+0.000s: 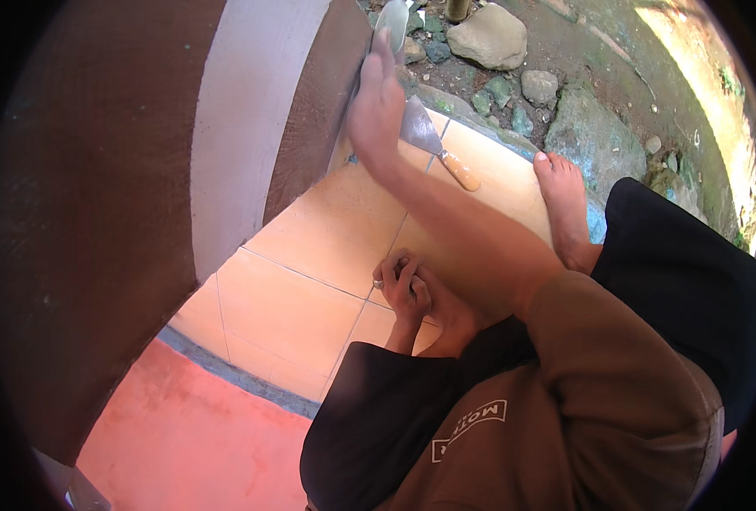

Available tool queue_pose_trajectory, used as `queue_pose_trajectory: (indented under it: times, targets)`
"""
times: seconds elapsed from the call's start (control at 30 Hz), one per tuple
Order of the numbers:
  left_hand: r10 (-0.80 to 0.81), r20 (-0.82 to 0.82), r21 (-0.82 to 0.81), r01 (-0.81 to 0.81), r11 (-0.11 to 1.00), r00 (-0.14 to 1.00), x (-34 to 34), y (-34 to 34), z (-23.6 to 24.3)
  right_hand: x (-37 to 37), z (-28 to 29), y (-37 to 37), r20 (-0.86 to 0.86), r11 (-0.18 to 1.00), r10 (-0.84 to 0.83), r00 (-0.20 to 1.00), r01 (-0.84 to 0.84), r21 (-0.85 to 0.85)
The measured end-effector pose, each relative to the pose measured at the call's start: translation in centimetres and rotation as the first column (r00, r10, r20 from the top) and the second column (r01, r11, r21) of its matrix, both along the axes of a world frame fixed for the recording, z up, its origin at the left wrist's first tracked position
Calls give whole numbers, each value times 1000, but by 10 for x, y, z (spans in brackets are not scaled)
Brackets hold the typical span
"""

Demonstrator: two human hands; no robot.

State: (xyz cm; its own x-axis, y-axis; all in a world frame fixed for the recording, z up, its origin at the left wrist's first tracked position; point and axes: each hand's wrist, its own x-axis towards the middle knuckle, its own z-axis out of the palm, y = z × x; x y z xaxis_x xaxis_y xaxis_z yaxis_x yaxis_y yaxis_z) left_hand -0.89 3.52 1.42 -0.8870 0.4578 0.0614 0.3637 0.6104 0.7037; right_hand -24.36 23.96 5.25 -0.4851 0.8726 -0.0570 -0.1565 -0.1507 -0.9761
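Note:
My right hand reaches up along the edge of a brown wall, fingers stretched out and lying against it; its palm side is hidden. Just past the fingertips shows a pale, rounded object, and I cannot tell whether the fingers touch it. Low beside my bare foot, my left hand is closed with curled fingers and wears a ring; what it holds, if anything, is hidden. A putty knife with a metal blade and wooden handle lies on the tiles right of my right forearm.
Orange floor tiles lie below the wall, which carries a pale stripe. A pink floor adjoins them at lower left. Beyond the tile edge are rocks and bare soil. My other foot rests at the right tile edge.

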Motion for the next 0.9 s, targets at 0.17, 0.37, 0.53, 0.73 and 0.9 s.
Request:
queue_pose_trajectory:
  times: [0.17,0.37,0.53,0.73,0.9]
  targets:
    - [-40,-28,-24,40,999,999,10,-31,-24,51,12,-96,66,970,158,985,-168,177]
    - [-9,6,-17,9,1000,1000,-1,-1,3,-1,-9,-8,-14,996,-28,1000,29,88]
    - [19,6,-11,-19,1000,1000,1,-10,-7,13,3,-31,-27,972,11,1000,-5,233]
    - [-13,13,-23,14,1000,1000,13,-29,-21,64,7,-108,34,952,203,978,-206,226]
    - [-7,-24,-29,6,1000,1000,-4,-5,4,-6,2,-11,-64,987,-19,998,29,161]
